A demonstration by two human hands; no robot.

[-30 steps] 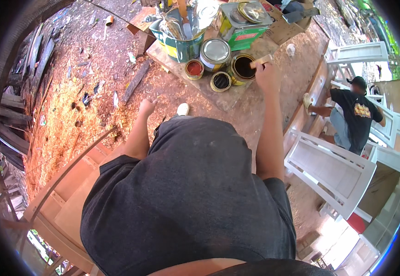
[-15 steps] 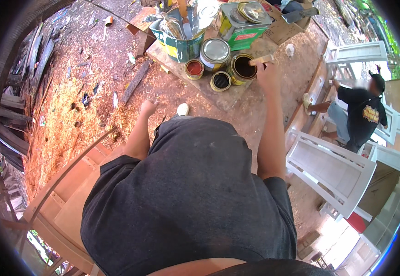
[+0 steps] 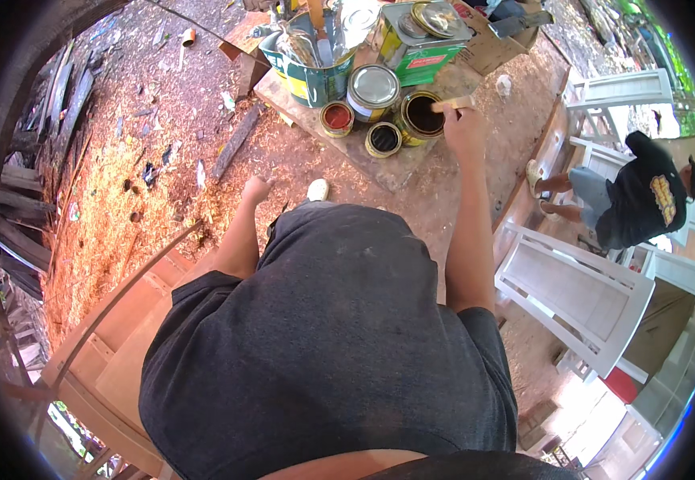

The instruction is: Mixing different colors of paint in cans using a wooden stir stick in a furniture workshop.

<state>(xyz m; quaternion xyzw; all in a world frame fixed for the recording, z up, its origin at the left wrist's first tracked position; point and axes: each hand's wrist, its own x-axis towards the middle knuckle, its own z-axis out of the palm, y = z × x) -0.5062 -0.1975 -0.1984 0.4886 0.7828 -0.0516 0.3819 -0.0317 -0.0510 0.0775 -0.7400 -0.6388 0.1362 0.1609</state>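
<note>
My right hand (image 3: 465, 132) is closed on a paintbrush (image 3: 453, 104) with a pale wooden handle, at the right rim of an open can of dark brown liquid (image 3: 423, 114). I cannot make out its bristles. Just left of that can are a smaller open tin with dark contents (image 3: 383, 140) and a tin with red contents (image 3: 336, 118). Behind them a larger lidded can (image 3: 374, 86) stands upright. My left hand (image 3: 257, 190) hangs over the ground with its fingers curled; nothing shows in it.
Beyond the cans stand a green bucket of brushes (image 3: 315, 80) and a square green tin (image 3: 423, 48), all on a board (image 3: 395, 172). White panelled furniture (image 3: 575, 292) and a co-worker (image 3: 639, 196) are at right. A brown wooden panel (image 3: 123, 352) lies lower left; wood shavings cover the ground.
The co-worker at right has leaned over toward the right, away from the white piece they were reaching to. My hands, the brush and the cans look nearly unmoved.
</note>
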